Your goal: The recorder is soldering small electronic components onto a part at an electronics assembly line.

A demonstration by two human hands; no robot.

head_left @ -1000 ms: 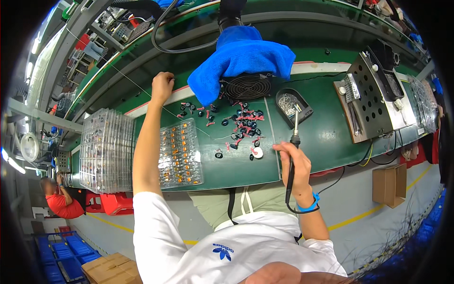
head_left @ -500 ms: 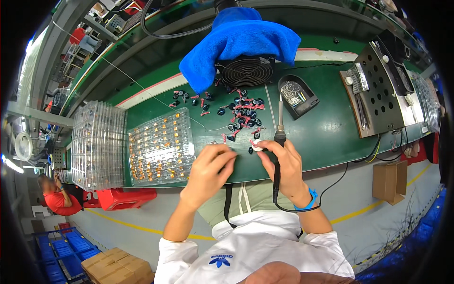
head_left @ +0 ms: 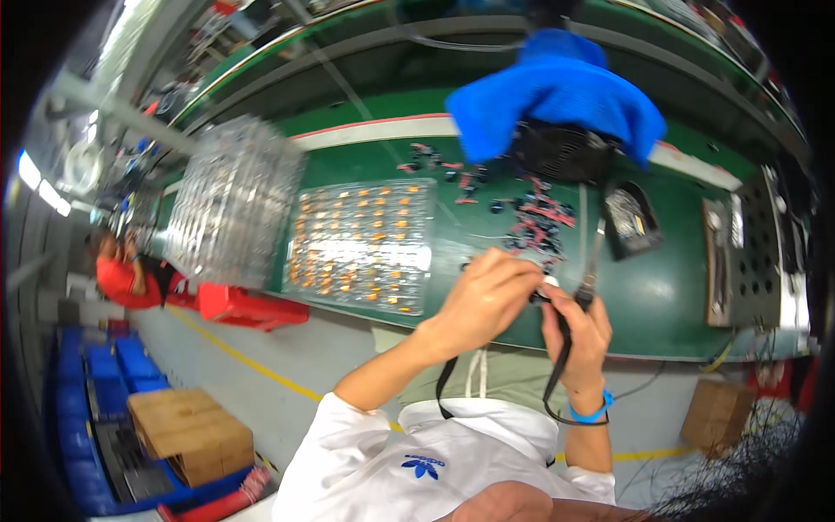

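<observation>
My right hand is closed round a soldering iron, its tip pointing away from me. At that hand's thumb and fingertip is a small round white piece, with a dark bit beside it. My left hand is pinched shut, its fingertips almost meeting the right hand's at the white piece. Whatever it grips is blurred and hidden. Beyond the hands lies a loose heap of small black round parts with red wires on the green bench.
Left of the hands lies a clear tray of orange-topped pieces, beside stacked clear trays. A fan under a blue towel stands behind the heap. At right are a black bin and a perforated metal box.
The view has swung left, shifting the bench rightward in the picture. My left hand has come across to meet the right at the white piece. The right still holds the soldering iron.
</observation>
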